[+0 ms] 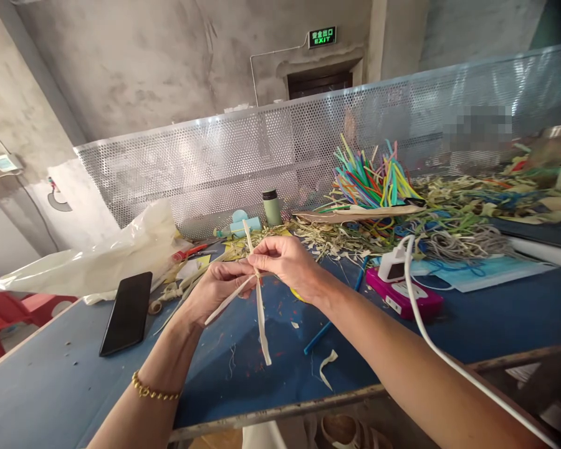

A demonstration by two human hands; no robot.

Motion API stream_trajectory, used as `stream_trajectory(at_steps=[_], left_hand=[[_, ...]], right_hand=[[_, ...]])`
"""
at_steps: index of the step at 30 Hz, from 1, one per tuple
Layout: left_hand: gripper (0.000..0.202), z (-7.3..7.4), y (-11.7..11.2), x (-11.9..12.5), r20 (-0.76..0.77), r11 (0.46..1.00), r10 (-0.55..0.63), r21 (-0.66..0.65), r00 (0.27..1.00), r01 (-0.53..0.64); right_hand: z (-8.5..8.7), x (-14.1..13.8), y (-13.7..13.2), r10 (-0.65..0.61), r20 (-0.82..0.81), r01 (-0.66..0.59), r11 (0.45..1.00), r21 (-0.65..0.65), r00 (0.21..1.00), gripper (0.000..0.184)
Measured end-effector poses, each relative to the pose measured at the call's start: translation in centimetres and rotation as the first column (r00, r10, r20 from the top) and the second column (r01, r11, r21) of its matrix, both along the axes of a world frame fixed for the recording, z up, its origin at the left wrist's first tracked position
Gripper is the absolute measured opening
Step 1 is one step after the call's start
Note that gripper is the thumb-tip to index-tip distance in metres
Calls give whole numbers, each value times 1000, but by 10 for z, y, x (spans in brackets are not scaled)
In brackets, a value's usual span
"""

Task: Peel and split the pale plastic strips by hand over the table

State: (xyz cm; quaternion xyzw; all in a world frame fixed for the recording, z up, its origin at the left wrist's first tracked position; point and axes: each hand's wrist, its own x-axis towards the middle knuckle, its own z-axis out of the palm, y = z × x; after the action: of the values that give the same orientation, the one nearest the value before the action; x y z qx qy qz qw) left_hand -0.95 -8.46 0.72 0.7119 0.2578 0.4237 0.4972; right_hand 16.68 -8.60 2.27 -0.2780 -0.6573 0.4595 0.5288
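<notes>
Both hands meet above the blue table (51, 386) and pinch pale flat strips. My right hand (287, 262) is closed on a long cream strip (260, 318) that runs from above the fingers down toward the table. My left hand (217, 290), with a gold bracelet at the wrist, is closed on a second cream strip (227, 302) that slants down to the left and crosses the first at the fingertips.
A black phone (127, 312) lies at the left beside a crumpled plastic bag (121, 252). A pink power strip (404, 296) with a white cable (430, 337) sits at the right. Coloured strips (371, 181), straw scraps, a green bottle (272, 207) and a perforated metal screen (262, 156) stand behind.
</notes>
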Motion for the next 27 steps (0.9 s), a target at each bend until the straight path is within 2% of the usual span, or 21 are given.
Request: stream_trajectory(at_steps=[7, 12, 15, 19, 23, 27], left_hand=[[17, 0, 0, 1, -8, 1000, -4, 14, 1000, 4], [15, 1, -1, 2, -9, 1000, -11, 4, 1000, 11], [15, 1, -1, 1, 21, 1000, -13, 1, 1000, 13], [15, 4, 0, -2, 42, 1000, 24, 6, 999, -25], [15, 6, 0, -4, 52, 999, 30, 14, 998, -30], [16, 7, -1, -4, 67, 999, 32, -7, 997, -32]], right_hand=[[4, -4, -6, -110, 4, 110, 994, -13, 994, 10], [-2, -4, 1, -171, 79, 166, 984, 63, 982, 12], [-3, 1, 5, -145, 134, 124, 980, 153, 980, 21], [6, 12, 1, -127, 274, 66, 973, 222, 953, 36], [15, 20, -5, -40, 376, -44, 976, 211, 926, 20], [16, 22, -6, -4, 359, -84, 970, 230, 933, 11]])
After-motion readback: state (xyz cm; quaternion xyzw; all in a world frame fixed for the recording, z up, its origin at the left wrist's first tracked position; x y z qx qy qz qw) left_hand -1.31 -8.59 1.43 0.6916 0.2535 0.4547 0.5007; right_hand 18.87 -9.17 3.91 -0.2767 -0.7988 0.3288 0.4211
